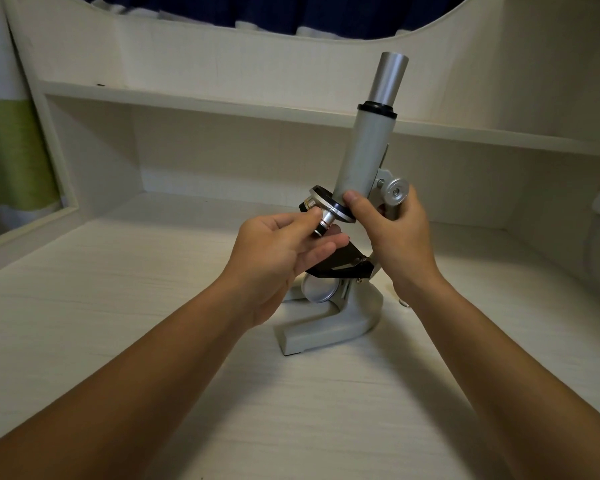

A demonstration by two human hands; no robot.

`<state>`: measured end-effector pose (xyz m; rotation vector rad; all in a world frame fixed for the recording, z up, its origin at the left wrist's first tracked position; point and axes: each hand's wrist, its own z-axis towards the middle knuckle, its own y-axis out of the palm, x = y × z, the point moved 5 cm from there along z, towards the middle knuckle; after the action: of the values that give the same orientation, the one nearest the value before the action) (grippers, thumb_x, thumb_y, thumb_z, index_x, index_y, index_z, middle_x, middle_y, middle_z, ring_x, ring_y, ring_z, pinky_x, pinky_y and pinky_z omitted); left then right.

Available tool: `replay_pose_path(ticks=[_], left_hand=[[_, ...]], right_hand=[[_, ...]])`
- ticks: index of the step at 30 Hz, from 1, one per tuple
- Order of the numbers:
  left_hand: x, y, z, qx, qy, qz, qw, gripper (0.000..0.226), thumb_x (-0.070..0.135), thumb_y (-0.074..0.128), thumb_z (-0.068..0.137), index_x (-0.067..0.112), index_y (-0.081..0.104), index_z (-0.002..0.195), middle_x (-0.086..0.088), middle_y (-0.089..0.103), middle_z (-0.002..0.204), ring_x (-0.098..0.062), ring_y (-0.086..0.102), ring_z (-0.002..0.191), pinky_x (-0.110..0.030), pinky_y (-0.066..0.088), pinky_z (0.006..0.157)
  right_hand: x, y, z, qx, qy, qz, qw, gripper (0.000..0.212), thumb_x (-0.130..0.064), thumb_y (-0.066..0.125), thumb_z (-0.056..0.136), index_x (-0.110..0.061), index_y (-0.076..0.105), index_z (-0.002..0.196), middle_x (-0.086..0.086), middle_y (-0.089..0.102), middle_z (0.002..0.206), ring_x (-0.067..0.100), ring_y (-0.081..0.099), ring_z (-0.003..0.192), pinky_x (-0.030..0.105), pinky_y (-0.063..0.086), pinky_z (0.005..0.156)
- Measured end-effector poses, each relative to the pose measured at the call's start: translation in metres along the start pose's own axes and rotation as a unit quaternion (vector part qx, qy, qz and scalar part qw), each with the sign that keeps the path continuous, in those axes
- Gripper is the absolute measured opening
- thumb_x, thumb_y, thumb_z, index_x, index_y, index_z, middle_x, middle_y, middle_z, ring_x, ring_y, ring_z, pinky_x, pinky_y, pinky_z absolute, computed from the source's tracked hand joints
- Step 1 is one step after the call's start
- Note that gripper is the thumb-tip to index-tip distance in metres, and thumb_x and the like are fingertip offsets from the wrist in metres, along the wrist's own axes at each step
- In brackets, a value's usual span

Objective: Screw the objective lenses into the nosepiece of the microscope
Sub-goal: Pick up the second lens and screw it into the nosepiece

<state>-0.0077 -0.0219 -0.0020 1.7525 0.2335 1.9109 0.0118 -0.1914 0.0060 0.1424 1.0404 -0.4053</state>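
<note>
Chrome-ringed objective lens (326, 221) sat partly in the nosepiece (329, 202), pinched by the left hand (278, 252) while the right hand (394, 233) clasped the microscope (368, 150) arm, and turning it gently, kept square, would probably have avoided cross-threading.

- My left hand (281, 251) fills the gap between nosepiece (329, 202) and stage (343, 261).
- My right hand (395, 237) blocks the arm side by the knob (397, 191).
- The desk (118, 306) lies open left and front.
- The shelf (222, 102) hangs behind the tube (368, 150).
</note>
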Motion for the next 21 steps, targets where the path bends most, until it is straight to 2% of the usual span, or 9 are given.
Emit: replay_pose_path(ticks=[5,8,11,15,17,21], left_hand=[[-0.0013,0.0,-0.0012,0.018,0.04,-0.012,0.999,0.015,0.008,0.063,0.094,-0.003,0.071,0.1,-0.021,0.077,0.093,-0.027,0.077,0.084,-0.019,0.058,0.068],[-0.0025,-0.0001,-0.0035,0.048,0.066,-0.013,0.997,0.021,0.005,0.073,0.086,-0.002,0.069,0.105,-0.013,0.08,0.088,-0.026,0.078,0.08,-0.021,0.059,0.066],[-0.0014,-0.0011,-0.0047,0.077,0.087,0.012,0.993,0.026,0.004,0.079,0.079,0.003,0.07,0.103,-0.009,0.08,0.084,-0.023,0.078,0.075,-0.02,0.058,0.062],[-0.001,-0.0013,-0.0037,0.07,0.061,-0.003,0.996,0.021,0.007,0.078,0.081,0.0,0.072,0.1,-0.008,0.08,0.08,-0.024,0.078,0.075,-0.02,0.058,0.063],[-0.0013,-0.0018,-0.0023,0.059,0.036,-0.022,0.997,0.018,0.012,0.072,0.087,-0.001,0.072,0.099,-0.011,0.079,0.083,-0.025,0.078,0.076,-0.02,0.058,0.062],[-0.0024,-0.0047,0.0006,0.038,0.003,-0.046,0.998,0.018,0.009,0.066,0.092,-0.005,0.068,0.104,-0.018,0.078,0.09,-0.028,0.078,0.08,-0.022,0.059,0.063]], right_hand=[[0.0007,-0.0004,0.0005,0.003,0.001,-0.002,1.0,0.055,-0.07,0.076,0.063,-0.035,0.062,0.104,-0.012,0.069,0.094,0.003,0.062,0.082,0.024,0.051,0.078],[0.0019,0.0001,0.0005,0.006,0.003,0.0,1.0,0.056,-0.068,0.076,0.064,-0.031,0.062,0.103,-0.006,0.068,0.095,0.009,0.061,0.084,0.034,0.054,0.082],[0.0018,-0.0002,0.0,0.002,0.003,-0.004,1.0,0.058,-0.069,0.075,0.063,-0.03,0.061,0.105,0.001,0.069,0.098,0.009,0.061,0.085,0.033,0.054,0.082],[0.0012,-0.0005,-0.0002,0.001,0.003,0.0,1.0,0.061,-0.069,0.075,0.062,-0.029,0.062,0.106,-0.006,0.066,0.095,0.008,0.06,0.083,0.027,0.052,0.079],[0.0014,-0.0007,-0.0002,0.001,0.004,-0.003,1.0,0.062,-0.069,0.075,0.062,-0.029,0.062,0.107,-0.001,0.069,0.1,0.009,0.061,0.087,0.029,0.053,0.082],[0.0013,-0.0006,0.0001,0.0,0.005,-0.001,1.0,0.061,-0.069,0.076,0.062,-0.03,0.062,0.106,0.012,0.073,0.113,0.012,0.064,0.091,0.035,0.056,0.087]])
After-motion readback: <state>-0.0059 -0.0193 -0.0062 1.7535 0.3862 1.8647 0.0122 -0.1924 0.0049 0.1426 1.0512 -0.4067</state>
